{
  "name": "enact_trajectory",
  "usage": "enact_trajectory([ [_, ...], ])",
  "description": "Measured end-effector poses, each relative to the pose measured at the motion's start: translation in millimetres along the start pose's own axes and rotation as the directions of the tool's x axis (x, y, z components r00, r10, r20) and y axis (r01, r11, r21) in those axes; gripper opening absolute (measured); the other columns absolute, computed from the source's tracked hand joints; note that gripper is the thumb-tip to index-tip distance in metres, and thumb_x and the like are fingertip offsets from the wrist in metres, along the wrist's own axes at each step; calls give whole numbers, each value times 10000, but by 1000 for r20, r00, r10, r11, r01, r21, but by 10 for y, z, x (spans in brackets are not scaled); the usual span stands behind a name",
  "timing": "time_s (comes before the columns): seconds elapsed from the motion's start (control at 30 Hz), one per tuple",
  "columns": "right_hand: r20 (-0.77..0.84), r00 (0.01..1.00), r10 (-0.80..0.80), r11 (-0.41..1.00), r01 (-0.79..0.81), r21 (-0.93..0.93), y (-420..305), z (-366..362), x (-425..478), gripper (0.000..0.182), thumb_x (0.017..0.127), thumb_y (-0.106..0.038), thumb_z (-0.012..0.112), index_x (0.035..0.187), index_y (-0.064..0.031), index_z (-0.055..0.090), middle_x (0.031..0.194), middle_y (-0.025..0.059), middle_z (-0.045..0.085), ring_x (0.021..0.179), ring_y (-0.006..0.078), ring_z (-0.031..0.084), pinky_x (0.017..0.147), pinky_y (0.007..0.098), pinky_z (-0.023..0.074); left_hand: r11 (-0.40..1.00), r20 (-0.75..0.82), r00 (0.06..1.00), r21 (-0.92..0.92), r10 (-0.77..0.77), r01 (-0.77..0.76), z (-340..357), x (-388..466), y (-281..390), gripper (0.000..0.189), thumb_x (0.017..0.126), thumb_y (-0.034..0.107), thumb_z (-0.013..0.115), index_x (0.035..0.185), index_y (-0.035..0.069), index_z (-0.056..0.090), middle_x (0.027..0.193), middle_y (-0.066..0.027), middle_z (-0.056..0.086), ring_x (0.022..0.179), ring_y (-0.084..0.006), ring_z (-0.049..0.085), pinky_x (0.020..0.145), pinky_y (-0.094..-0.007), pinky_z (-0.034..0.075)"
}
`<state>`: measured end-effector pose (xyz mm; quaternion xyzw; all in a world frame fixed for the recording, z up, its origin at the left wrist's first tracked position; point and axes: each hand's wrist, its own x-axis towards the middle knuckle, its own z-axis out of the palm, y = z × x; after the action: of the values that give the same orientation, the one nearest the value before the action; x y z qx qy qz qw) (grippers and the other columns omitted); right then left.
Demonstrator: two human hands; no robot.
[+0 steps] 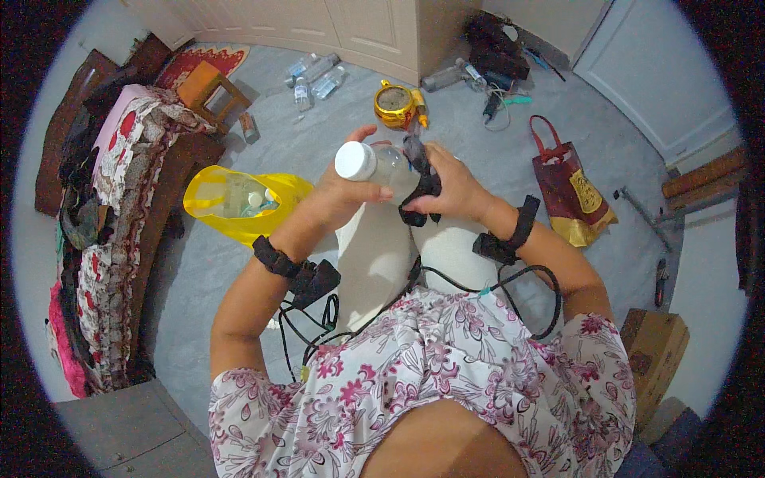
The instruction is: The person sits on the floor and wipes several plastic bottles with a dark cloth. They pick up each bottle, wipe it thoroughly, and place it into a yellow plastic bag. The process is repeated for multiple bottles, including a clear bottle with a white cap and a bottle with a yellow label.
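Observation:
Above my lap, my left hand [346, 194] grips a clear plastic bottle [392, 169] near its wide white cap [357, 160]. The bottle is tilted on its side, cap end towards the left. A crumpled black cloth [420, 190] is held in my right hand [459, 182] and pressed on the bottle's other end. That end is partly hidden by the cloth and fingers. Left of my legs, a yellow plastic bag [287, 186] stands with its mouth gaping, and white-capped bottles [256, 199] show inside.
Several clear bottles [328, 83] lie on the grey floor ahead, near a golden pot [393, 103]. A maroon and gold bag [566, 179] is on the right. Left are a wooden stool [206, 86] and a bed [101, 287]. Black cables [445, 276] run from my wrist straps.

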<state>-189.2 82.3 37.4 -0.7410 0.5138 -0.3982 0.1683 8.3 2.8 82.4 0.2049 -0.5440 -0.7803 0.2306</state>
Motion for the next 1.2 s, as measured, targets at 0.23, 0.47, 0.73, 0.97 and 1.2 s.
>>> enact_trajectory([
  [0.23,23,1000,15,1000,-15,16,-155,44,46,883,584,-408,751,1257,25,376,1147,210,471,1091,357,463,923,392,381,992,0,1000,-127,-5,5,-54,-51,-33,941,592,45,749,1365,113,217,1287,-129,427,1176,-267,435,1000,-378,346],
  [0.47,8,1000,-20,990,21,-143,-235,104,90,842,567,-352,756,1241,-2,391,1102,193,478,1029,349,485,891,398,394,993,-65,998,-115,7,-15,-97,-192,-6,925,621,167,757,1367,112,212,1289,-142,423,1173,-287,442,964,-420,390],
  [0.73,96,981,-168,897,193,-398,-548,117,44,753,575,-270,762,1205,-43,419,1057,167,488,997,321,491,819,422,398,924,-218,944,243,-247,297,-192,-437,218,714,647,133,754,1264,68,401,1180,-138,471,1006,-271,550,865,-392,471],
  [0.97,274,944,-185,952,241,-189,-604,131,279,748,562,-284,753,1202,-63,434,1068,163,510,981,327,511,814,410,409,754,-138,955,588,-263,292,-163,-447,336,634,588,119,781,1160,29,522,1036,-47,573,956,-177,537,879,-295,405],
  [1.2,351,923,-155,985,172,-19,-460,74,386,786,521,-366,763,1181,-55,469,1082,149,546,992,319,529,806,403,437,693,-80,969,685,-234,224,-182,-445,327,688,574,199,791,1176,13,514,1064,-57,580,989,-181,527,912,-298,378],
])
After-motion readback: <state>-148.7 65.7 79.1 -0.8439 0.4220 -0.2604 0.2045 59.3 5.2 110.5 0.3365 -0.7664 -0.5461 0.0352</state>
